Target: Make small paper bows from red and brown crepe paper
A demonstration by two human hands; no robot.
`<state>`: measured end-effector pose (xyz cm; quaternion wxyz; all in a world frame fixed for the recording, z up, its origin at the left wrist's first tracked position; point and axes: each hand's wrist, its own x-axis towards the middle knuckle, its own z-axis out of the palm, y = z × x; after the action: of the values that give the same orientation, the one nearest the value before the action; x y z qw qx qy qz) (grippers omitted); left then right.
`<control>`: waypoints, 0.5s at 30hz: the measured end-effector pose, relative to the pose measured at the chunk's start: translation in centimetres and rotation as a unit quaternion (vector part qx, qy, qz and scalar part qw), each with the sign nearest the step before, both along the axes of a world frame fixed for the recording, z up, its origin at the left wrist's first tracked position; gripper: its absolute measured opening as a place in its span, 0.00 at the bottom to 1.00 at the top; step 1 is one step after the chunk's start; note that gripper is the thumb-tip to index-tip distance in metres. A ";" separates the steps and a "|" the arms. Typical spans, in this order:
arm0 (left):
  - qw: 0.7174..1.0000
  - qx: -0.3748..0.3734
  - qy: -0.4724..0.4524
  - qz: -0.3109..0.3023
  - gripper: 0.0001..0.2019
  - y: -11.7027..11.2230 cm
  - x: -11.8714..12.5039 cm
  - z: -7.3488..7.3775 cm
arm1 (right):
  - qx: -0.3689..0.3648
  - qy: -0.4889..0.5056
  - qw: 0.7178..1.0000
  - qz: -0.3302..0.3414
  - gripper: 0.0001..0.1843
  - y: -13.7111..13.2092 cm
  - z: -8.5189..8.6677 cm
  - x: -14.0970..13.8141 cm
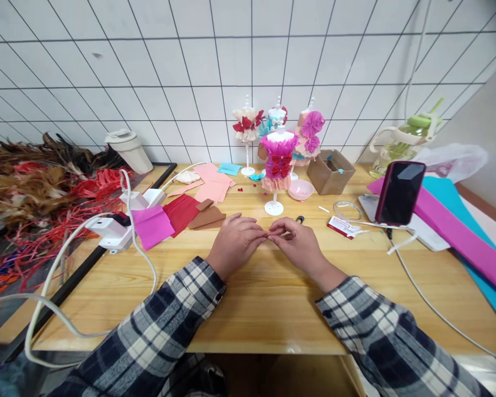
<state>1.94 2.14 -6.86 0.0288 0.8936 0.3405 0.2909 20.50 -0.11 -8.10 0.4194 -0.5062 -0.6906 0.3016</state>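
Observation:
Above the middle of the wooden table, my left hand (237,242) and my right hand (296,246) meet fingertip to fingertip. Both are closed in a pinch, and whatever lies between them is too small and covered to name. Just beyond stands a small white dress form (274,208) wearing a pink and magenta crepe paper dress with a red bow. Left of my left hand lie brown paper (209,218), red paper (181,214) and magenta paper (152,226). A small black object (300,219) rests behind my right hand.
Several more dressed forms (248,157) stand by the tiled wall, near a pink bowl (301,189) and a cardboard box (330,173). A phone (400,193) leans upright on the right, beside rolled paper (463,237). Power strips (113,234), cables and feathers (33,190) occupy the left.

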 end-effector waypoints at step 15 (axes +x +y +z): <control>0.862 -0.377 -0.331 0.076 0.15 1.7 -1.2 -1.4 | 0.039 -0.341 0.937 0.057 0.11 3.7 -1.9 7.5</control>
<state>0.76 3.85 -8.28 0.4524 0.6369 0.4619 0.4199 28.01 3.54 -9.99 0.1599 -0.5219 -0.8310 0.1069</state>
